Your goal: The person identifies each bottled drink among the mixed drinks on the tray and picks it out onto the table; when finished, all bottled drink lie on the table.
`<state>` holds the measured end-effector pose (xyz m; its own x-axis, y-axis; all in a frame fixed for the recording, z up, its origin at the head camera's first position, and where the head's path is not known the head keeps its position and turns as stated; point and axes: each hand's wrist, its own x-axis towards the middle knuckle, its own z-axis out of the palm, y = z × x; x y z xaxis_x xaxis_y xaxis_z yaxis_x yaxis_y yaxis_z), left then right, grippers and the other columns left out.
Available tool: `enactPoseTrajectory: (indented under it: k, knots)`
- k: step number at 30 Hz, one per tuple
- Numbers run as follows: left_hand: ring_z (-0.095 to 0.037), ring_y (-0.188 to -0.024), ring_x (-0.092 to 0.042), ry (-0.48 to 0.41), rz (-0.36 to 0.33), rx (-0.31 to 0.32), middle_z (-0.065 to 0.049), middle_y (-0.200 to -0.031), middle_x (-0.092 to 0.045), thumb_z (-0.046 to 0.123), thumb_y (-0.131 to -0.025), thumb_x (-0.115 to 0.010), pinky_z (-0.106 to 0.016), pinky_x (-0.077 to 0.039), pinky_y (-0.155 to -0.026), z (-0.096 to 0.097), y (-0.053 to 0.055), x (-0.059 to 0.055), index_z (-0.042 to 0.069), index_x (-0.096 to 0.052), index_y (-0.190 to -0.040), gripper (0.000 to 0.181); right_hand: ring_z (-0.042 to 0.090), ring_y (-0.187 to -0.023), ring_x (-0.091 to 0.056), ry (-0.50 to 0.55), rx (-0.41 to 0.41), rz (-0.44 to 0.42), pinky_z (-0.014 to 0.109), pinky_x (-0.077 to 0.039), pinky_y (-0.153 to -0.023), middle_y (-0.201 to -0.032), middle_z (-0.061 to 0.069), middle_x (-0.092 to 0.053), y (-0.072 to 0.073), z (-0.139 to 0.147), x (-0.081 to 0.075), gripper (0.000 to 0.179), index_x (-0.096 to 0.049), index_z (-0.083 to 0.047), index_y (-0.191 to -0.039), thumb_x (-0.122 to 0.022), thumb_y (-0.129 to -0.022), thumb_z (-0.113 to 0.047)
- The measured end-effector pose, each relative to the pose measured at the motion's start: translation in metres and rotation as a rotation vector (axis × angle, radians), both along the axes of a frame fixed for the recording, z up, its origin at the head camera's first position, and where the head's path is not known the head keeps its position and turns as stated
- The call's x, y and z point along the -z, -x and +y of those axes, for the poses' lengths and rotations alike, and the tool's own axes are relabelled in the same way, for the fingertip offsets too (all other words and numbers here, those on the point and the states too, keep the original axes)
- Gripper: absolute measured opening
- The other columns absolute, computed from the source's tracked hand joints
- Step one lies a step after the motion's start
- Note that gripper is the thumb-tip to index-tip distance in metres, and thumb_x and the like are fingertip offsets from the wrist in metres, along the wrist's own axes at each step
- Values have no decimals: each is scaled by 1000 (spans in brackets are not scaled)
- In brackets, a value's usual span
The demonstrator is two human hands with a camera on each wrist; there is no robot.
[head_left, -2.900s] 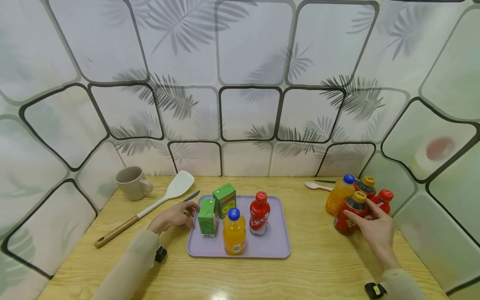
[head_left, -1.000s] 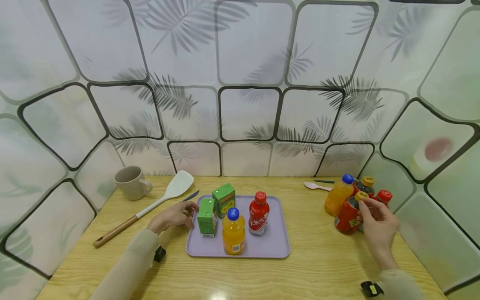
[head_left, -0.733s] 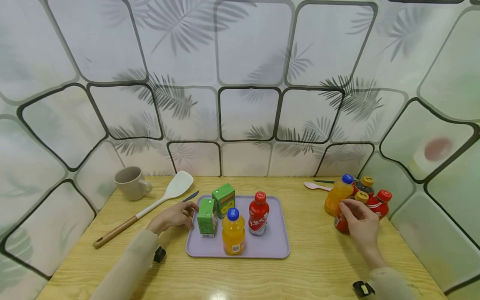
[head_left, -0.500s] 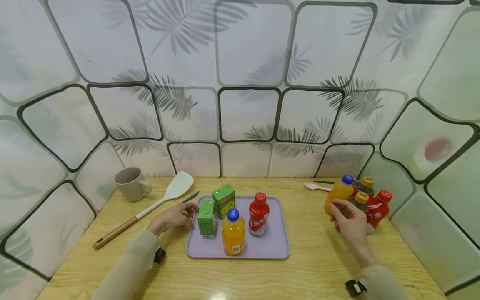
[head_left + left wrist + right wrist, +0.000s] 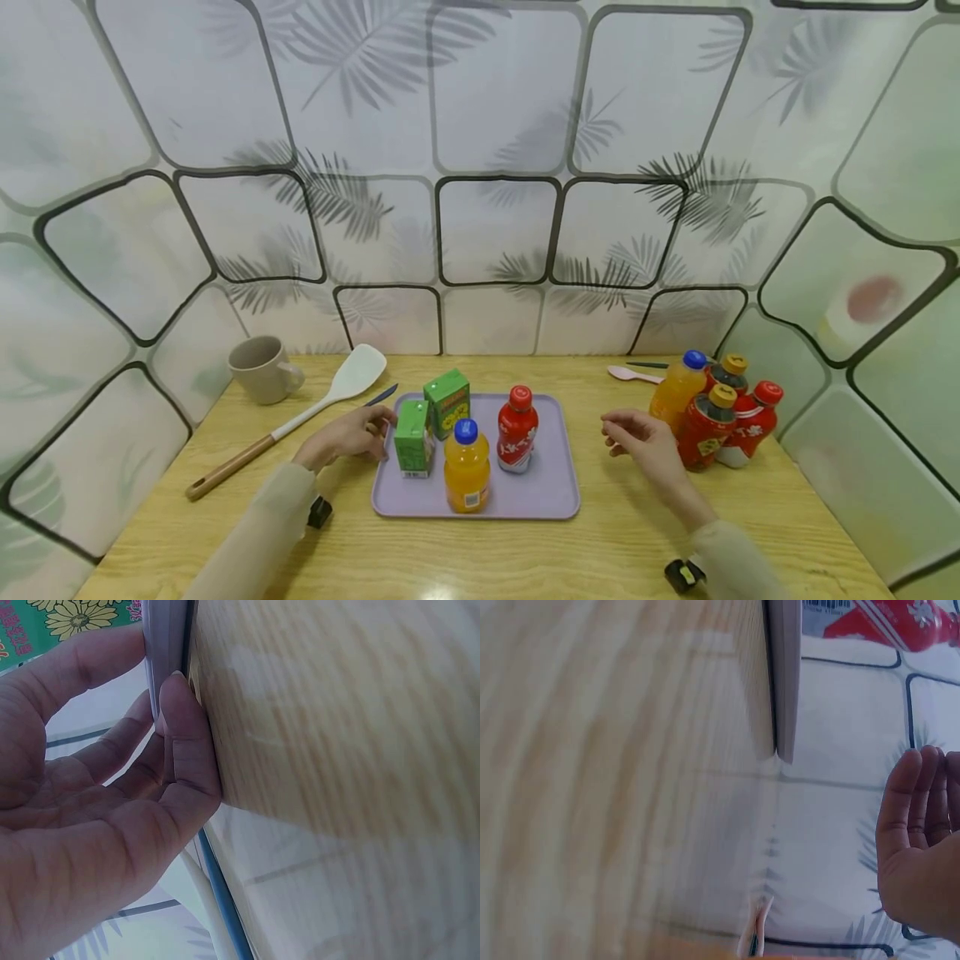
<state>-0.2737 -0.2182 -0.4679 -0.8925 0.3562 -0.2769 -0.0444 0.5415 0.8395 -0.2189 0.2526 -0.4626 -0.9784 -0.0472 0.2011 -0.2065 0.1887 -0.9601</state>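
My left hand is at the left end of a lilac tray. In the left wrist view its fingers pinch the tray's rim. On the tray stand two green drink cartons, a bottle of orange juice with a blue cap, and a red bottle. My right hand hovers between the tray and the bottles on the right, fingers loosely bent and holding nothing. In the right wrist view that hand is apart from the tray's edge.
Grouped at the right are an orange juice bottle, two dark bottles with yellow caps and a red bottle. A pink spoon lies behind them. Left of the tray are a mug, a white spatula and a blue utensil.
My right hand has let go of the front dark bottle with the yellow cap and moved left toward the tray. The left hand has stayed at the tray's rim.
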Motion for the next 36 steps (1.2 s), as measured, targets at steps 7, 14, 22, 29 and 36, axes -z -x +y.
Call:
enactPoseTrajectory:
  k: [7,14,22,29,36]
  knots:
    - [-19,-80,-49,2,14,-20,-12,-103,-49,-6,-69,-70,-29,-46,-65,1,0,2,3,-56,-120,54,10,-78,-64,-17,-90,-57,29,-58,-68,-95,9,-69,6,-20,1,37,-59,14,-117,-63,-95,-16]
    - [-19,-81,-49,-2,5,3,-12,-103,-49,-5,-71,-70,-28,-46,-65,0,0,1,2,-54,-122,53,11,-80,-64,-26,-166,-105,31,-58,-70,-98,14,-69,10,-40,-1,40,-61,11,-118,-67,-92,-19]
    - [-19,-82,-49,10,18,-15,-11,-102,-49,-5,-70,-70,-29,-47,-66,-1,0,2,3,-55,-121,54,17,-86,-65,-30,-247,-51,30,-57,-70,-105,13,-68,11,-61,-5,35,-63,5,-119,-70,-90,-13]
    - [-19,-82,-49,19,16,-21,-12,-104,-49,-5,-70,-71,-29,-47,-66,0,1,2,3,-55,-121,54,20,-103,-62,-56,-207,-1,30,-56,-77,-120,17,-64,12,-76,-6,43,-63,-5,-123,-77,-83,-13]
    - [-19,-83,-49,28,16,-22,-12,-105,-50,-5,-70,-71,-29,-47,-67,0,1,1,4,-56,-121,54,26,-116,-57,-65,-197,-21,28,-54,-86,-133,11,-58,15,-88,-7,58,-58,-11,-132,-80,-79,-13]
